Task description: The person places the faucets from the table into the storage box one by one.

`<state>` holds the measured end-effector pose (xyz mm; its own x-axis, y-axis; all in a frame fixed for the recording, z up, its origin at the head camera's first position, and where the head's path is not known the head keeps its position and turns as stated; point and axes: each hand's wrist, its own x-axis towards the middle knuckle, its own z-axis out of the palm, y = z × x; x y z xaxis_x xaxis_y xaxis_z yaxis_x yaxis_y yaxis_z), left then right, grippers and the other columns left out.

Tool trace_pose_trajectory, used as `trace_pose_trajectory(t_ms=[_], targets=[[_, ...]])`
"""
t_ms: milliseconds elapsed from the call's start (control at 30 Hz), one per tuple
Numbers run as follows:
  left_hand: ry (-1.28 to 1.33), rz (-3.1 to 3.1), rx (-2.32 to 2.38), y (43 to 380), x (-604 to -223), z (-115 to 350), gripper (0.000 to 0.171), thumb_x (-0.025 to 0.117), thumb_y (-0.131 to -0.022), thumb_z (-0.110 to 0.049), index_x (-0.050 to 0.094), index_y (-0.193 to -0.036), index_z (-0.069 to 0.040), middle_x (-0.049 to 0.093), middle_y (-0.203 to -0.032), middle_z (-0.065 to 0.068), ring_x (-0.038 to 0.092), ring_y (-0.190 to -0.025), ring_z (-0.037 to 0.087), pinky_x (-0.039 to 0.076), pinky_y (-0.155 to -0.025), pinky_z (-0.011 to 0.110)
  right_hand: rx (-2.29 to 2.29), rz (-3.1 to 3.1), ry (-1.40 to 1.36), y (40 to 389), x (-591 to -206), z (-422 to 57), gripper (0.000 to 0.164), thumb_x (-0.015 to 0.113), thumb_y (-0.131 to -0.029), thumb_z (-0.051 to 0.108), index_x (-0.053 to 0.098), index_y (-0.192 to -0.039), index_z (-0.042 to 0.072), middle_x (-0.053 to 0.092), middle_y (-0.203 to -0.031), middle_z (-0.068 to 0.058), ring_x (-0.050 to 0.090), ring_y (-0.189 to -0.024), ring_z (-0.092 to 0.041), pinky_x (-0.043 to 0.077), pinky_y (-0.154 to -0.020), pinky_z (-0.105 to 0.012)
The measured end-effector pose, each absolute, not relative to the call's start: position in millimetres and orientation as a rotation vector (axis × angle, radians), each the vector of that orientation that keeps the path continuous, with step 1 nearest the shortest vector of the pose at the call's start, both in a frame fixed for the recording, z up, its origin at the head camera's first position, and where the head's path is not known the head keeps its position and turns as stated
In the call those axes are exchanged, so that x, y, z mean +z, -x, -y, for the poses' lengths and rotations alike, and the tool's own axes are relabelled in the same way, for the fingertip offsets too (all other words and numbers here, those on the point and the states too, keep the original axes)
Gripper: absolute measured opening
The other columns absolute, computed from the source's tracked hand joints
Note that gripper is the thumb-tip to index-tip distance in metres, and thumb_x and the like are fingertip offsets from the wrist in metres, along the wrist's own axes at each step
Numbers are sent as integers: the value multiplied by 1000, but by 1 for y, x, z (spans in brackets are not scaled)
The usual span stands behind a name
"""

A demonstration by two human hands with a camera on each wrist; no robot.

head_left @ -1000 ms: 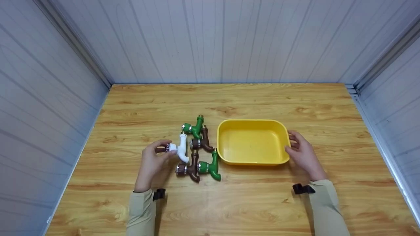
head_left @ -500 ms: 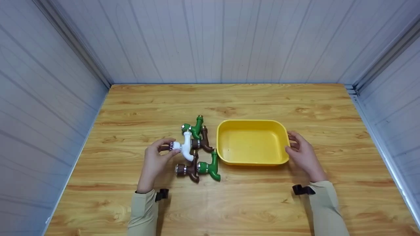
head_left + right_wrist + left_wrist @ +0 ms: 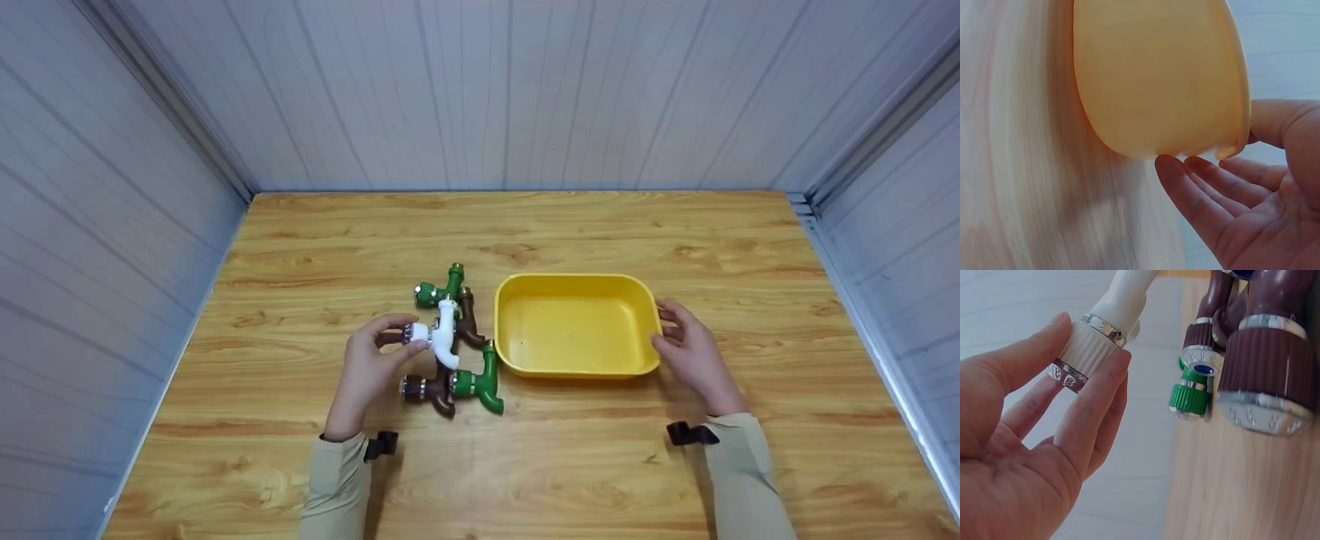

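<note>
My left hand [image 3: 375,360] pinches the ribbed knob of a white tap [image 3: 446,334] between thumb and fingers. In the left wrist view the white tap [image 3: 1092,343] is held up beside the other taps. From the head it overlaps a brown tap [image 3: 469,322] and the upper part of a second brown tap [image 3: 439,390]. A green tap [image 3: 454,281] lies behind them, another green tap [image 3: 487,382] in front. At the right end of a yellow plastic basin [image 3: 577,375], my right hand [image 3: 694,352] grips the wall, thumb over the rim [image 3: 1244,112] and fingertips against the outside.
The basin stands on a wood-grain table [image 3: 562,465], just right of the taps. Pale panel walls [image 3: 510,97] enclose the table at the back and both sides. Each wrist carries a black mount [image 3: 694,433].
My left hand has carried the white tap rightward, from the left edge of the group to over the brown taps. The right hand and the basin have stayed nearly still.
</note>
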<state>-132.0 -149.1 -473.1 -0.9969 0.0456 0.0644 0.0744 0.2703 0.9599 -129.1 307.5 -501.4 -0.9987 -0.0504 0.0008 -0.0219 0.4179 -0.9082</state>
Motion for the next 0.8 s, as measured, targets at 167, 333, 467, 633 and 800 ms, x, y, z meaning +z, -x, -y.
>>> trace_pose_trajectory(t_ms=[167, 333, 467, 633, 800], targets=[[107, 2508, -1891, 123, -451, 138, 34, 77, -78, -2, 66, -110, 3, 65, -111, 18, 60, -101, 36, 45, -95, 52, -1692, -2625, 73, 130, -504, -309, 53, 55, -92, -5, 35, -140, -9, 48, -130, -28, 54, -111, -40, 45, -84, -11], [108, 2501, -1927, 119, -440, 130, 32, 76, -79, 0, 66, -110, 5, 64, -111, 19, 60, -100, 37, 46, -93, 52, -1712, -2621, 72, 129, -506, -310, 52, 55, -91, -5, 35, -140, -9, 48, -129, -28, 54, -110, -41, 46, -84, -11], [101, 2499, -1962, 120, -443, 126, 35, 76, -78, 0, 65, -111, 5, 64, -112, 18, 60, -101, 35, 49, -91, 49, -1724, -2612, 72, 128, -505, -311, 53, 56, -92, -4, 35, -140, -8, 48, -130, -28, 54, -111, -41, 45, -84, -11], [159, 2460, -2009, 124, -442, 120, 34, 76, -79, 2, 65, -111, 5, 62, -114, 22, 59, -101, 35, 48, -92, 48, -1698, -2604, 46, 127, -500, -308, 54, 56, -93, -3, 33, -142, -8, 47, -132, -28, 53, -113, -41, 44, -84, -9], [145, 2448, -2031, 127, -437, 113, 34, 76, -80, 0, 65, -112, 4, 63, -114, 19, 59, -102, 34, 47, -93, 49, -1717, -2581, 49, 127, -494, -306, 54, 55, -92, -7, 32, -140, -12, 44, -132, -33, 50, -115, -46, 44, -85, -11]])
